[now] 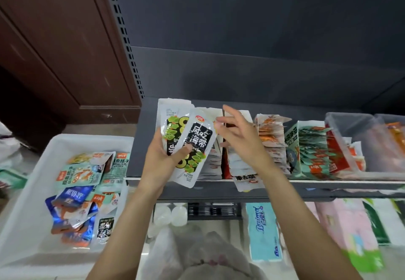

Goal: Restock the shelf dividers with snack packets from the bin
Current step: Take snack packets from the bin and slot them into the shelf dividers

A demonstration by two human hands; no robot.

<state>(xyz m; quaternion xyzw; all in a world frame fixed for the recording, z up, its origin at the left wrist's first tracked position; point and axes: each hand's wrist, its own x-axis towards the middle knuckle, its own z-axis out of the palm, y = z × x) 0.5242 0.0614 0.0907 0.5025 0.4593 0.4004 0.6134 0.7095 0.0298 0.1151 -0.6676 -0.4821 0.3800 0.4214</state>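
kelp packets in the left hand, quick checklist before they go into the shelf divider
1. Left hand grips the kelp packets, thumb across the front one: ok.
2. Packets squared into one stack: not ok, they are fanned and the two prints face opposite ways.
3. Right hand free to help: ok, fingers spread, holding nothing.
4. Target slot holds the same packet: cannot tell, the hands and packets hide it.
5. Neighbouring row tidy: not ok, one white packet hangs over the shelf edge.
6. More stock in the bin: ok.
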